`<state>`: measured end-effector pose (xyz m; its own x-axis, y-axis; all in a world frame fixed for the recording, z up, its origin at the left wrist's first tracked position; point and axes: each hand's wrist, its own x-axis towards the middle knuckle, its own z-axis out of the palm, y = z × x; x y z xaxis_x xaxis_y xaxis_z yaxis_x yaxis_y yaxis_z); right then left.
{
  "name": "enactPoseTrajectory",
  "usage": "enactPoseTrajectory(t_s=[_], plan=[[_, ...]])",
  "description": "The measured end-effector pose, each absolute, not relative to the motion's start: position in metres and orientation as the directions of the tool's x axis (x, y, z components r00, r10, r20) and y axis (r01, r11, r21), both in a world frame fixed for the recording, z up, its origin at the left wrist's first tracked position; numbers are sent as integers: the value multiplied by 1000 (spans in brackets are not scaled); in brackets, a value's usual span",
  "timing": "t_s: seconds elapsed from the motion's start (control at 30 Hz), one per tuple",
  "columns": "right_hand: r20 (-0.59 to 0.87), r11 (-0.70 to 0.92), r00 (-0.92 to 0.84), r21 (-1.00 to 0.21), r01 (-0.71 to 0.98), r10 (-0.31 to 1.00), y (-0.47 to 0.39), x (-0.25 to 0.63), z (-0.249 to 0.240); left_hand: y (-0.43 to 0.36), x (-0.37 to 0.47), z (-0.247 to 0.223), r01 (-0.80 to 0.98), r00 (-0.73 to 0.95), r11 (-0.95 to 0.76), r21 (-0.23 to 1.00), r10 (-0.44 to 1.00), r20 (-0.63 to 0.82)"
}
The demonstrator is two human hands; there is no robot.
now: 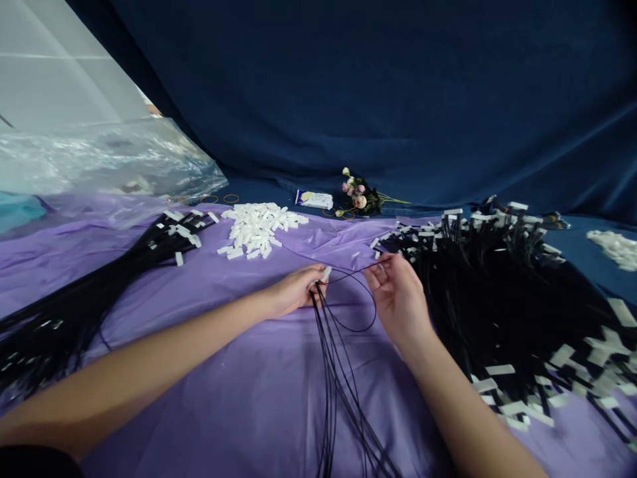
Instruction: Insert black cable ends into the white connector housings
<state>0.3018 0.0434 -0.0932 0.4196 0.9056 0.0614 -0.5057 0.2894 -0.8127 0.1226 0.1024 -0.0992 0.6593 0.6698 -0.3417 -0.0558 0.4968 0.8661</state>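
Black cords (319,332) run off the bottom edge, lower ends cut off, and the left hand (302,287) partly hides a small white piece (327,273). That hand grips the piece, cords hanging below it; the right hand (397,290), nearby, pinches a thin black strand (358,270) running between them.

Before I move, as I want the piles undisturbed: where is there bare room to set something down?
Shiny purple cloth shows bare between the left forearm and the held thin black cords, and between that forearm, the leftmost black cord bundle and the pile of small white pieces. The right is crowded with a broad, white-tagged heap of black cords.
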Motion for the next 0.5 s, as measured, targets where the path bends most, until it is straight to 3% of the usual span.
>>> enactPoseTrajectory(t_s=[0.07,0.13,0.2,0.3,0.4,0.5], plan=[[-43,307,472,-709,-635,880,45,313,-90,103,123,-100,-40,672,487,872,659,-338],[-46,364,519,-660,-657,853,45,324,-84,103,123,-101,-33,678,478,878,656,-332],[-20,386,528,-658,-647,849,41,329,-77,103,123,-102,-46,681,477,877,658,-322],[-18,288,448,-743,-604,894,32,323,-68,102,123,-102,-90,674,488,868,672,-308],[-18,122,329,-909,-400,944,22,310,-65,101,123,-103,-99,655,471,877,694,-299],[100,82,273,-994,78,957,14,300,-71,100,122,-105,-78,654,443,893,699,-290]])
